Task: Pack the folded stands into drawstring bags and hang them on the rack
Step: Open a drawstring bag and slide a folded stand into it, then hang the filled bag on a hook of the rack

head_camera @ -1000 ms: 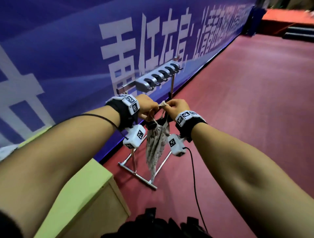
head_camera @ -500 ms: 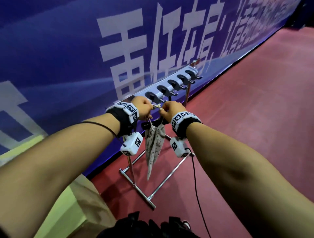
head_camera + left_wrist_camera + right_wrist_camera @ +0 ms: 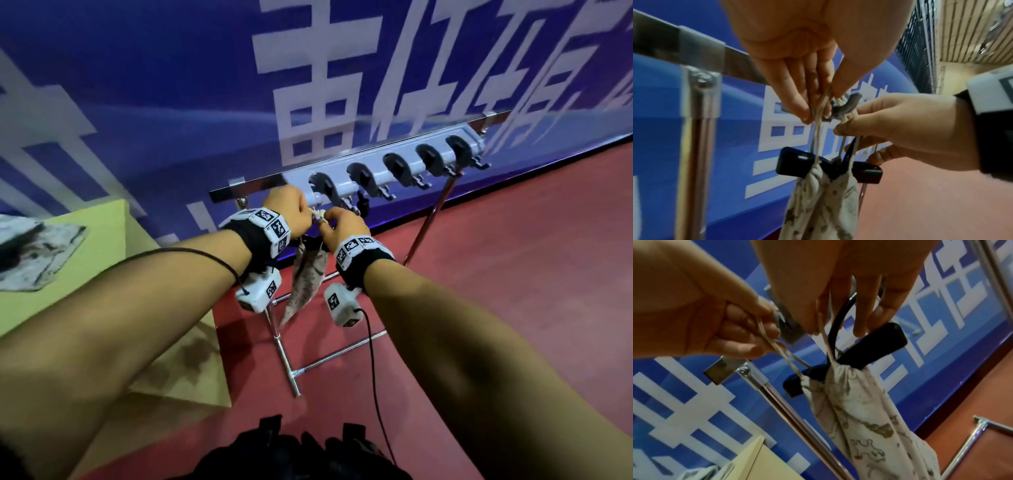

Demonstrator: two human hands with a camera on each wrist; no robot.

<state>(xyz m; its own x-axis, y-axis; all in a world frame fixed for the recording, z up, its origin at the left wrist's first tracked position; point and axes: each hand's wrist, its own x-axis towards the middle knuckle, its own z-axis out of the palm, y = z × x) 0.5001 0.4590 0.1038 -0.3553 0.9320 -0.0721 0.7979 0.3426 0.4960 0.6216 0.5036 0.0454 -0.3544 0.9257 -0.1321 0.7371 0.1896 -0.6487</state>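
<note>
Cotton cords [image 3: 818,129] are pinched by both hands: the left hand [image 3: 291,212] curls its fingertips [image 3: 805,112] round one pair, and the right hand [image 3: 342,228] pinches the other pair beside it, just under a grey hook [image 3: 849,104] of the rack [image 3: 387,168]. From the cords the printed drawstring bag [image 3: 306,277] hangs with its long axis near vertical, mouth up and closed end toward the red floor [image 3: 513,274]. Two black ends of the folded stand [image 3: 797,164] stick out sideways from the gathered mouth, and a yellow-green bench [image 3: 85,274] stands left of the rack.
</note>
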